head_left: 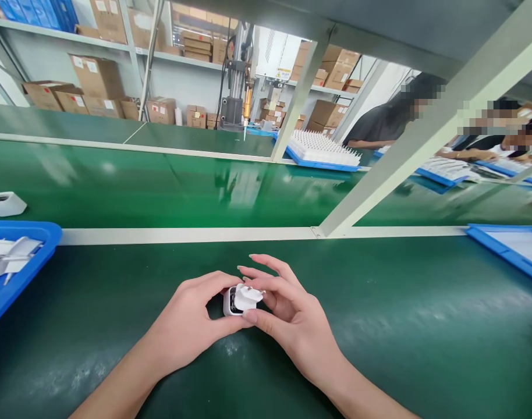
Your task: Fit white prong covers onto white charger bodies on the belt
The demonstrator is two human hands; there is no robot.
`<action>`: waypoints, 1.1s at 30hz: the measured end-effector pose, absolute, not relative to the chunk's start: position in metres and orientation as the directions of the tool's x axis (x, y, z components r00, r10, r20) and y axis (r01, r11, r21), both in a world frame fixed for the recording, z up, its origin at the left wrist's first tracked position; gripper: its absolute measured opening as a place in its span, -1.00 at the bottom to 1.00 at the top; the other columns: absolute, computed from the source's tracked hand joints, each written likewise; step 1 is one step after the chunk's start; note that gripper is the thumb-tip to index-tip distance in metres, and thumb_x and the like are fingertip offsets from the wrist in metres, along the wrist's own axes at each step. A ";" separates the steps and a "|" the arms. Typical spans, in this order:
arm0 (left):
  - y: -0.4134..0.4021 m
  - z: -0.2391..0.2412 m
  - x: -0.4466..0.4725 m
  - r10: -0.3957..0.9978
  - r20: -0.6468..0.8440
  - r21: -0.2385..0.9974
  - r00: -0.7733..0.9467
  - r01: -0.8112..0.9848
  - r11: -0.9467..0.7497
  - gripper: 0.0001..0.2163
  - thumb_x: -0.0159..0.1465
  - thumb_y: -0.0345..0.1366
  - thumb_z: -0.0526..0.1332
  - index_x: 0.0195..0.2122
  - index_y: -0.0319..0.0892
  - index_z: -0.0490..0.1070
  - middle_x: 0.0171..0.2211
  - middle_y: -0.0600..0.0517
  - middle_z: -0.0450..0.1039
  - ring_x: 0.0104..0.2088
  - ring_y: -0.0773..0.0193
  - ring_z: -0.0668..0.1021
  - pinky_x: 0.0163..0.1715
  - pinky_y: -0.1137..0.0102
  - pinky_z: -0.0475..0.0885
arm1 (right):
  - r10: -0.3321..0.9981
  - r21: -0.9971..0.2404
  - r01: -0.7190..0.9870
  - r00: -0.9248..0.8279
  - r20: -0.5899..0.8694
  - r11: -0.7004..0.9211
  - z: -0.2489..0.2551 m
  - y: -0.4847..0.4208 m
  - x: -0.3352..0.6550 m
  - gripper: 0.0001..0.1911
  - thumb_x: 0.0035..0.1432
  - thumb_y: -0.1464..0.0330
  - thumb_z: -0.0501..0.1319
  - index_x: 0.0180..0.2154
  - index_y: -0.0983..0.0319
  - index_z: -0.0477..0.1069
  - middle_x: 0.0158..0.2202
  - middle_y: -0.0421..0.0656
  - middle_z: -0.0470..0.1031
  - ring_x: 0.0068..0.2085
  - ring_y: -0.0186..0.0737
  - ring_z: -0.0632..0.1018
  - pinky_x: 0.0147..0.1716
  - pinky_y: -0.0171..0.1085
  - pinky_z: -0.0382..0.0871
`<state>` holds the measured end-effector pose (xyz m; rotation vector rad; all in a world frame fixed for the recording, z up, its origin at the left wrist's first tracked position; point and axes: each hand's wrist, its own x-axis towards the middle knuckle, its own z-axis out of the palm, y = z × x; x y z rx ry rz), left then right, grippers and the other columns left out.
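Observation:
My left hand (200,314) pinches a small white charger housing (227,303) between thumb and fingers, just above the green table top. The housing's open side shows a dark inside. With thumb and fingers, my right hand (287,317) holds a white plug cover (247,297) that appears to have small pins at its right end. The cover sits tilted against the housing's open side and partly hides the inside. I cannot tell whether the two parts are joined. Some right fingers are raised behind the cover.
A blue tray (52,235) with white parts lies at left, near another white housing (8,205) on the green conveyor belt (161,192). Another blue tray (502,247) is at right. A slanted metal post (405,151) rises ahead. People sit beyond, at right.

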<state>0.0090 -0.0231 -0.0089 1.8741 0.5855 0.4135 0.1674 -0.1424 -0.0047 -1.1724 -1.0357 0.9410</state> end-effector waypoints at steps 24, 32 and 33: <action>-0.020 -0.006 0.009 0.561 -0.056 0.935 0.826 0.240 -0.260 -0.76 0.17 -0.12 0.43 -0.14 0.04 0.56 -0.19 0.17 0.53 -0.21 0.27 0.52 -0.27 0.43 0.36 | 0.973 -0.996 0.067 0.221 0.070 0.057 0.000 -0.139 0.174 -0.83 0.25 0.21 0.42 -0.15 0.09 0.56 -0.07 -0.14 0.37 -0.07 -0.16 0.48 -0.04 -0.22 0.40; -0.020 -0.008 0.009 0.555 -0.054 0.930 0.830 0.245 -0.275 -0.76 0.17 -0.14 0.43 -0.14 0.04 0.55 -0.18 0.17 0.52 -0.21 0.27 0.53 -0.26 0.42 0.36 | 0.973 -0.977 0.211 0.224 0.048 -0.001 0.003 -0.141 0.177 -0.85 0.26 0.20 0.37 -0.16 0.09 0.55 -0.14 -0.15 0.31 -0.13 -0.16 0.40 -0.13 -0.22 0.35; -0.020 -0.008 0.009 0.550 -0.057 0.929 0.833 0.246 -0.277 -0.77 0.17 -0.14 0.42 -0.14 0.05 0.55 -0.18 0.18 0.52 -0.21 0.27 0.53 -0.25 0.42 0.37 | 0.975 -0.971 0.237 0.220 0.039 -0.015 0.004 -0.141 0.177 -0.86 0.26 0.21 0.36 -0.17 0.09 0.55 -0.14 -0.15 0.31 -0.14 -0.16 0.40 -0.14 -0.22 0.34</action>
